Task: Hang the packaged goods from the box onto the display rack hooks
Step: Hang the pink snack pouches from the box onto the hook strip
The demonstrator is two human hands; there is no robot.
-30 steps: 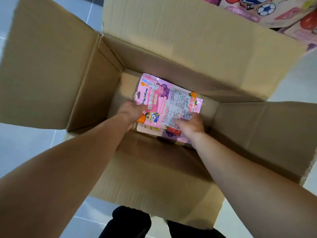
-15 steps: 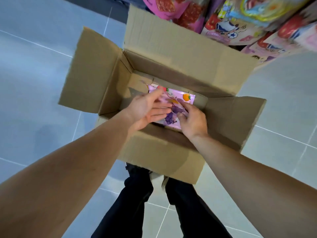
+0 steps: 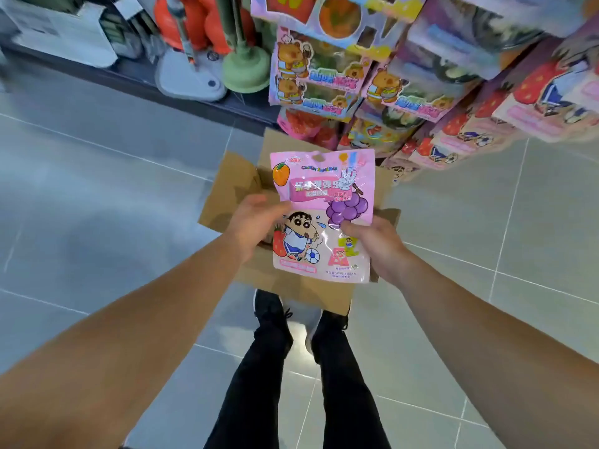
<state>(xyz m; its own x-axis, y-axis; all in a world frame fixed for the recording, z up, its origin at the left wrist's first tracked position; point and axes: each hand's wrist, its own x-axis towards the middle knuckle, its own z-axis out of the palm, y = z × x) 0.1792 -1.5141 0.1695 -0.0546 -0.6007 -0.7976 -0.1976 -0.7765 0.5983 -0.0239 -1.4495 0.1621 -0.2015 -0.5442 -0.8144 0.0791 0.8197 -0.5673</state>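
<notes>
a person stands over an open cardboard box (image 3: pixel 291 286) on the grey tiled floor (image 3: pixel 97 189), and both hands are up in front of them with a pink snack pouch (image 3: pixel 324 218) held upright above the box. the left hand (image 3: pixel 256 225) holds the pouch at its left edge, thumb on the printed front and the other fingers behind it. the right hand (image 3: pixel 376 244) grips the lower right part of the pouch, thumb pressed on the front just below the printed purple grapes. the pouch faces the person, its cartoon boy kicking a football near the bottom and its hang hole at the top edge. far and to the right, the display rack (image 3: pixel 453 76) is crowded with hanging packets (image 3: pixel 317 76), some with cartoon bears, some with strawberries and footballs. the pouch is near the rack's lowest packets but apart from them. far left, a green plunger (image 3: pixel 246 69) and a grey mop head (image 3: pixel 191 76) stand at the base of another shelf. the person's black trousers (image 3: pixel 269 384) and dark shoes (image 3: pixel 269 309) show just near of the box.
</notes>
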